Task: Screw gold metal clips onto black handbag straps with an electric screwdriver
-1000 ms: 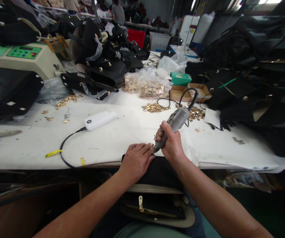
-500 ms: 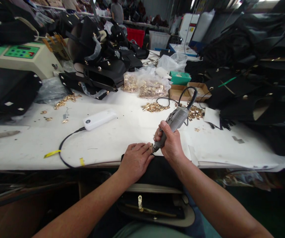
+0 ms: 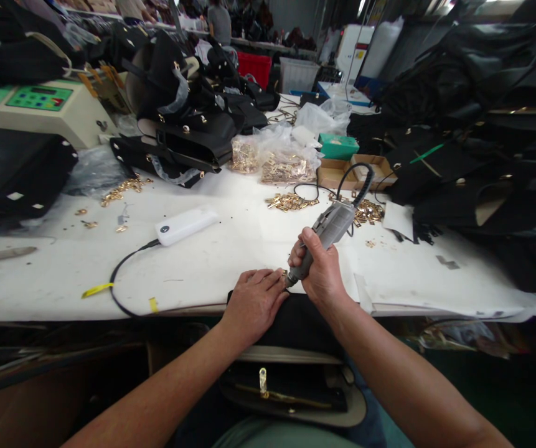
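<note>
My right hand [image 3: 320, 269] is wrapped round a grey corded power tool [image 3: 329, 229], its tip pointing down-left at a small gold fitting by my left fingertips. My left hand [image 3: 254, 302] lies on a black bag [image 3: 296, 323] that hangs over the white table's front edge [image 3: 178, 292]; its fingers are together, pressing at the fitting. The bag's lower part with a gold clasp [image 3: 263, 381] rests on my lap.
A white power pack [image 3: 186, 225] with a black cable lies left of my hands. Heaps of gold hardware [image 3: 291, 201], plastic bags of fittings [image 3: 286, 163], small boxes [image 3: 340, 147], black bags [image 3: 188, 130] and a control machine [image 3: 38, 106] crowd the table. People work far behind.
Nothing has clearly moved; both hands hold the same pose with the tool tip at the fitting.
</note>
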{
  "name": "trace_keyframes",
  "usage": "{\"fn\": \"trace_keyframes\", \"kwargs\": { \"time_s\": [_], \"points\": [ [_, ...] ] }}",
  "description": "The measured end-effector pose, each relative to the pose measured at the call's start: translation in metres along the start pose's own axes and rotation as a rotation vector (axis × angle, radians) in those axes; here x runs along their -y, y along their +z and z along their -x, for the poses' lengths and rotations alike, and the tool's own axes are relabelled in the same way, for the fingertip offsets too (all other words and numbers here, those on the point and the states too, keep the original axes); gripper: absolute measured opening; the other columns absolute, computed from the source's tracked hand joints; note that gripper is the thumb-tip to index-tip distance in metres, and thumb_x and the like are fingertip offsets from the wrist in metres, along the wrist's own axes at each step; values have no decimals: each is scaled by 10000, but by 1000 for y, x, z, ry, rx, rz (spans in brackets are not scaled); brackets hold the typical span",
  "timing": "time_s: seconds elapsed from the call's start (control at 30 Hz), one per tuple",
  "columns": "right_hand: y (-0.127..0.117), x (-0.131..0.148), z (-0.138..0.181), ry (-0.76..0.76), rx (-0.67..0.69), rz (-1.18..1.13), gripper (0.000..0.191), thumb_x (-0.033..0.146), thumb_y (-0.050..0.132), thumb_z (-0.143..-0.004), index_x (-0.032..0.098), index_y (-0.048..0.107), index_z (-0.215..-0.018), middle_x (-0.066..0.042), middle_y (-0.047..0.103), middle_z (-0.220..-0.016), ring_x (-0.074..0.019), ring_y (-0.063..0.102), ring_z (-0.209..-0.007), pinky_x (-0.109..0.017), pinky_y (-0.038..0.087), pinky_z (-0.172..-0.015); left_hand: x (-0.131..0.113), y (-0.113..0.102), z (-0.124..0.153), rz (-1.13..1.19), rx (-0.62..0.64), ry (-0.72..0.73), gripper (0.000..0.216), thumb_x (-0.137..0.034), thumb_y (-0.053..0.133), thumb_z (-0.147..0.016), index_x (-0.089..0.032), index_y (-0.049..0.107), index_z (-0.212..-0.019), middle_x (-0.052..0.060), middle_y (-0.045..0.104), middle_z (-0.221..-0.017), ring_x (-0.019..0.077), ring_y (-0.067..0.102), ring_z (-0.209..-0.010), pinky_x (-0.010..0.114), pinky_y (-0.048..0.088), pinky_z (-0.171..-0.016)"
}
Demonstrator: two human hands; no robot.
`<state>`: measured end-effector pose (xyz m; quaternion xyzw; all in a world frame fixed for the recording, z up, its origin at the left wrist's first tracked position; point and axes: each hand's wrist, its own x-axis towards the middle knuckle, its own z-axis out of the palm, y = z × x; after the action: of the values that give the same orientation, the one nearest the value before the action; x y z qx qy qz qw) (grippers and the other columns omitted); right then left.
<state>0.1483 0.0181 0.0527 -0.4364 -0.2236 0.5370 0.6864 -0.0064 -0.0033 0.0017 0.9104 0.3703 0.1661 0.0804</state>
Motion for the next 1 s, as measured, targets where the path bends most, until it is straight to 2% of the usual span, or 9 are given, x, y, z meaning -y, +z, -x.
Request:
{"fn": "trace_keyframes", "kwargs": {
  "time_s": [0.63,1.0],
  "points": [
    [1,2,3,-17,3,-27,404,492,811,-763,192,542,-732,55,501,-559,-87,463,-462,-226,412,-455,0,0,1,11,4,-3,309,-336,509,-1018,-251,637,-1286,28,657,-1365,243,584,-1224,474,455,-980],
    [1,-1,8,-82,40,64,401,489,779,-793,195,535,-671,44,498,-530,-93,442,-446,-239,386,-444,1,1,0,18,12,-8,301,-343,491,-1024,-253,649,-1264,33,664,-1354,250,581,-1233,471,457,-979]
  ]
}}
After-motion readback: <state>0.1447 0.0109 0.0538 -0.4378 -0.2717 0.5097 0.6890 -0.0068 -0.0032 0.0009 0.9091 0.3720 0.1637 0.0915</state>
